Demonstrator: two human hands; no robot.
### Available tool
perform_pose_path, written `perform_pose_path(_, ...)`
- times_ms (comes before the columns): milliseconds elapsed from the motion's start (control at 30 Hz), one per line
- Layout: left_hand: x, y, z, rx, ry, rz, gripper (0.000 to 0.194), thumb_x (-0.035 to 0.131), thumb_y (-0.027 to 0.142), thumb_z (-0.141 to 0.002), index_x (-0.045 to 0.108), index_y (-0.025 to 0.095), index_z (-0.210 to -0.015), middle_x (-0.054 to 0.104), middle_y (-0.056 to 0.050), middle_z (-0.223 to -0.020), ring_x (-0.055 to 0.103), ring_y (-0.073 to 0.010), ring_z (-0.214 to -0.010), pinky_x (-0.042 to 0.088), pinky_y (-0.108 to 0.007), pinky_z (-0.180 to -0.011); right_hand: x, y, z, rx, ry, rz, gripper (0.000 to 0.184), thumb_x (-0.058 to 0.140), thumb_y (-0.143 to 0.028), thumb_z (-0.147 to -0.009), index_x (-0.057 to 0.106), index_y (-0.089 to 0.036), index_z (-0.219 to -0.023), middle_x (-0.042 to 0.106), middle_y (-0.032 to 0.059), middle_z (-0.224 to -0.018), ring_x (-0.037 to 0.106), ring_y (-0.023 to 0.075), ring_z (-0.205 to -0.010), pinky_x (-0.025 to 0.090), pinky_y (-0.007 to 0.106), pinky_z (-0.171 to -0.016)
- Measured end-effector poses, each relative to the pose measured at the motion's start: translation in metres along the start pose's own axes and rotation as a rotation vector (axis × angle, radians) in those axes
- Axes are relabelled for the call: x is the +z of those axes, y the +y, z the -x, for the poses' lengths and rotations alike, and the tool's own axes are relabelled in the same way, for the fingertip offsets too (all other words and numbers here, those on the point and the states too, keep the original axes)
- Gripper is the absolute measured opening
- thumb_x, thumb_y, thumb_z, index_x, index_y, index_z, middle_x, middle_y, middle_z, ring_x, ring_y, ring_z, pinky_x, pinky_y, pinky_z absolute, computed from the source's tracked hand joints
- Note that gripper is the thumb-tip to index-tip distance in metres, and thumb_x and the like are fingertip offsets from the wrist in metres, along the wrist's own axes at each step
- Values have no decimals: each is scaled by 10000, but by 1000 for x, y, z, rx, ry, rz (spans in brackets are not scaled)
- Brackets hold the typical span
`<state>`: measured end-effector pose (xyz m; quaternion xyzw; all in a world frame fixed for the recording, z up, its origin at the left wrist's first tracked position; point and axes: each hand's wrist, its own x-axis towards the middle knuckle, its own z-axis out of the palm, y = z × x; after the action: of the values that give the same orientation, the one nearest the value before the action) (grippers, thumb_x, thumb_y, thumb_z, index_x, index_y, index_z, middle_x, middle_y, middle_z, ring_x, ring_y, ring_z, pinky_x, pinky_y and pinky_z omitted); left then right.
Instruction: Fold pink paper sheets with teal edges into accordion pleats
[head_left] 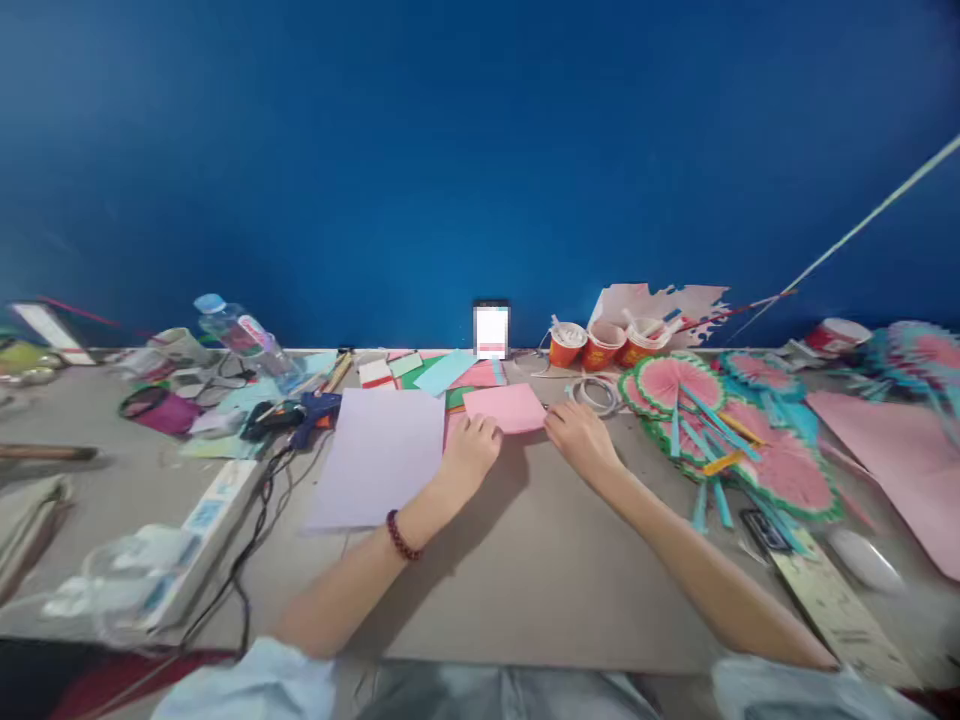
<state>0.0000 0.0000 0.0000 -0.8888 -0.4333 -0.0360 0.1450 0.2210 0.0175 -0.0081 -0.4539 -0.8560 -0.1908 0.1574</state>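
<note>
A pink sheet of paper (507, 406) is held up between my two hands, a little above the table. My left hand (471, 452), with a beaded bracelet at the wrist, pinches its lower left edge. At its right edge, the fingers of my right hand (582, 436) are closed on the corner. Beside my left hand lies a large lilac sheet (384, 450). Behind the pink sheet are smaller pieces of coloured paper, among them a light blue one (445, 372). A coil of pale cord (598, 394) rests just behind my right hand.
Watermelon-patterned paper fans (681, 386) and a pink sheet (892, 465) lie to the right. Red paper cups (604, 347) and a phone (492, 331) stand against the blue wall. At left are a tilted bottle (246, 338), a glue gun (315, 415) and a power strip (206, 540) with cables.
</note>
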Motion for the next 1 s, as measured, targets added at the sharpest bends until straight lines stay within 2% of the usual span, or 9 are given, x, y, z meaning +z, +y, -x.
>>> perform_pose_path(167, 7, 11, 24, 65, 3, 14, 186, 442, 89, -908, 583, 128, -1023, 592, -73, -896, 539, -202, -851, 388, -325, -688, 13, -3, 34, -169, 10, -117, 153, 528, -80, -860, 666, -146, -860, 696, 83, -861, 602, 187, -814, 439, 313, -777)
perform_pose_path(300, 19, 18, 37, 82, 62, 70, 184, 437, 62, -898, 577, 116, -1004, 582, -78, -896, 542, -207, -855, 419, -329, -720, 13, -1, 49, -180, 9, -228, 241, 464, -83, -881, 675, -175, -951, 706, 82, -915, 623, 188, -874, 474, 309, -792)
perform_pose_path(433, 28, 21, 42, 51, 110, 142, 205, 412, 58, -904, 576, 116, -1011, 584, -78, -871, 551, -208, -827, 441, -332, -723, 9, 0, 53, -109, -15, -319, 258, 462, -87, -867, 678, -182, -973, 710, 85, -931, 637, 199, -872, 500, 326, -794)
perform_pose_path(533, 27, 18, 43, 11, 97, 249, 222, 426, 58, -893, 585, 133, -1028, 603, -73, -869, 563, -210, -825, 455, -340, -732, 7, -1, 53, -35, -62, -403, 246, 466, -115, -876, 680, -193, -968, 712, 90, -894, 643, 203, -851, 509, 326, -775)
perform_pose_path(733, 21, 7, 39, -182, 67, 593, 234, 441, 55, -876, 634, 182, -916, 671, -41, -895, 605, -179, -850, 470, -310, -769, 7, 0, 47, 188, -112, -647, 174, 503, -231, -887, 676, -213, -902, 714, 66, -878, 649, 203, -844, 502, 318, -778)
perform_pose_path(900, 19, -4, 31, -277, 1, 822, 203, 484, 126, -874, 672, 200, -846, 694, -25, -918, 631, -166, -876, 480, -288, -799, 2, 4, 33, 381, -251, -834, 143, 550, -236, -823, 688, -201, -813, 721, 52, -838, 649, 192, -785, 482, 305, -752)
perform_pose_path(1000, 20, -7, 28, -294, -6, 872, 214, 485, 134, -869, 686, 204, -844, 688, -26, -912, 626, -166, -882, 480, -285, -804, 1, 6, 25, 430, -305, -857, 152, 555, -244, -797, 697, -199, -766, 726, 43, -786, 643, 183, -712, 477, 289, -684)
